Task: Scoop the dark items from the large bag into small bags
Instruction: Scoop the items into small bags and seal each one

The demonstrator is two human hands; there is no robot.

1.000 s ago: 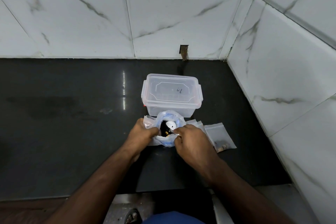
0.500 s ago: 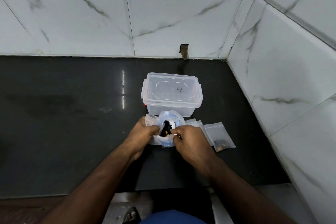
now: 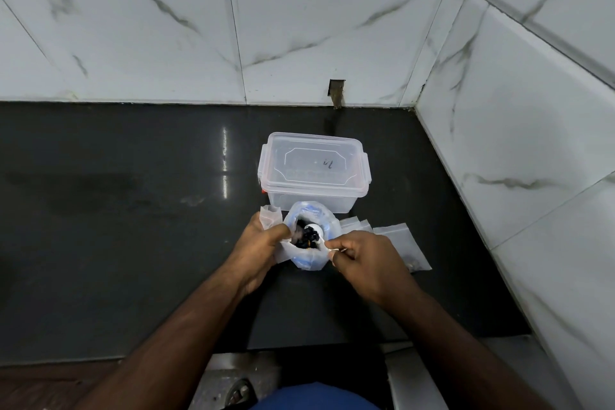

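The large clear bag (image 3: 307,258) stands open on the black counter, with dark items (image 3: 304,236) in its mouth. My left hand (image 3: 258,250) grips the bag's left rim together with a small clear bag (image 3: 270,215). My right hand (image 3: 364,258) pinches the handle of a white plastic spoon (image 3: 316,232), whose bowl lies among the dark items. Several small clear bags (image 3: 356,225) lie flat to the right of the large bag; one small bag (image 3: 404,248) holds a few dark items near its lower edge.
A clear lidded plastic box (image 3: 314,170) stands just behind the large bag. The black counter (image 3: 133,210) stretches to the left. Marble-tiled walls (image 3: 515,160) close the back and the right side. The counter's front edge runs just below my forearms.
The spoon's bowl, hidden half a second ago, shows again among the dark items. My right hand has drawn a little to the right. The left hand keeps its grip on the rim.
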